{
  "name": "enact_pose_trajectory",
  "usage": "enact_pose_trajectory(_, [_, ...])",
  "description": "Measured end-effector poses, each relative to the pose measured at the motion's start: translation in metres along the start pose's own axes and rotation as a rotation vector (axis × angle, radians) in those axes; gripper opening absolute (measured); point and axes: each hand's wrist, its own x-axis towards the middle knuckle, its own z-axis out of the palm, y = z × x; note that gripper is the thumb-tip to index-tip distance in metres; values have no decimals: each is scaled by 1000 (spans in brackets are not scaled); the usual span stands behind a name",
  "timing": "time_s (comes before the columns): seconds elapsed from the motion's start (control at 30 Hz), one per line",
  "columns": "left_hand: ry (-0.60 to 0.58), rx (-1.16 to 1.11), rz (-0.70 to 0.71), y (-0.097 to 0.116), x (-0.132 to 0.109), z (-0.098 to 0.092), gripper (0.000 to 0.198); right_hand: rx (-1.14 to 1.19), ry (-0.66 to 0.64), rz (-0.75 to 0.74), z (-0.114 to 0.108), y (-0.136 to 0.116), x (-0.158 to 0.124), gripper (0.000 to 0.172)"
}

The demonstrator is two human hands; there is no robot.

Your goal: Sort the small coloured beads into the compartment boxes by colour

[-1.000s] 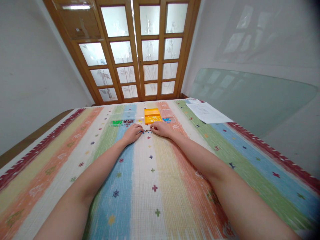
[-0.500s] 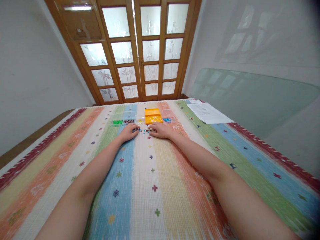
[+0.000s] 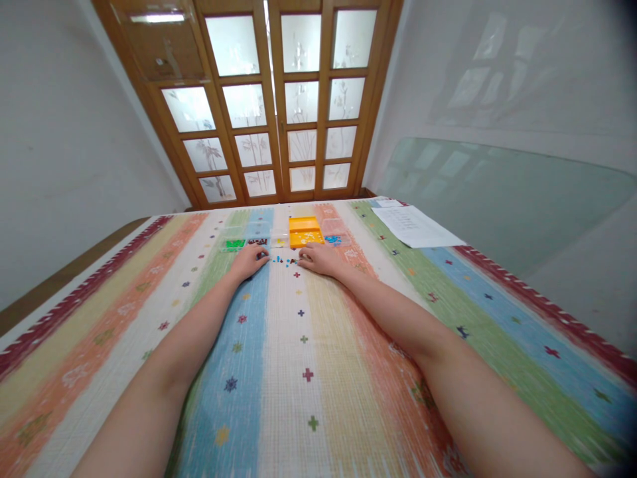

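Both my arms stretch far out over a striped cloth [image 3: 298, 372]. Tiny loose beads [image 3: 281, 260] lie scattered between my hands. My left hand [image 3: 249, 259] rests palm down, its fingers drawn together and pointing at a small clear box of dark beads [image 3: 257, 241]. My right hand [image 3: 320, 258] lies just right of the beads, fingers bent and pinched at the edge of the scatter. What either hand holds is too small to see. An orange tray [image 3: 304, 232] stands just beyond the beads.
A row of small clear boxes flanks the tray: green beads [image 3: 233, 244], a yellowish one [image 3: 279, 239], blue beads [image 3: 332, 239]. A sheet of paper [image 3: 414, 225] lies at the far right. Wooden glass-paned doors [image 3: 283, 106] stand behind the surface's far edge.
My left hand has slid left and away from the scattered beads toward the box of dark beads. My right hand has barely shifted. More loose beads now show between the hands.
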Motion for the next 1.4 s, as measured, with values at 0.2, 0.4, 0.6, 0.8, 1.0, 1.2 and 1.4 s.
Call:
enact_pose_trajectory(0.2, [-28,-73,-14,2,1,-1,20,51,-22,-46,0,-5,0,28])
enact_pose_trajectory(0.4, [-64,-91,-4,16,2,-1,20,71,-46,-81,4,-6,3,27])
enact_pose_trajectory(0.6, [-44,-72,29,17,3,3,19,67,-55,-80,3,-6,3,28])
enact_pose_trajectory(0.8, [-10,-45,3,5,3,6,21,73,-68,-55,0,-8,2,27])
enact_pose_trajectory(1.0, [-19,-54,38,4,2,6,21,73,-51,-59,0,-8,2,26])
enact_pose_trajectory(1.2, [-52,-61,51,13,2,3,20,77,-55,-61,2,-6,2,27])
enact_pose_trajectory(1.4, [-28,-122,25,16,4,3,18,81,-62,-63,3,-5,2,27])
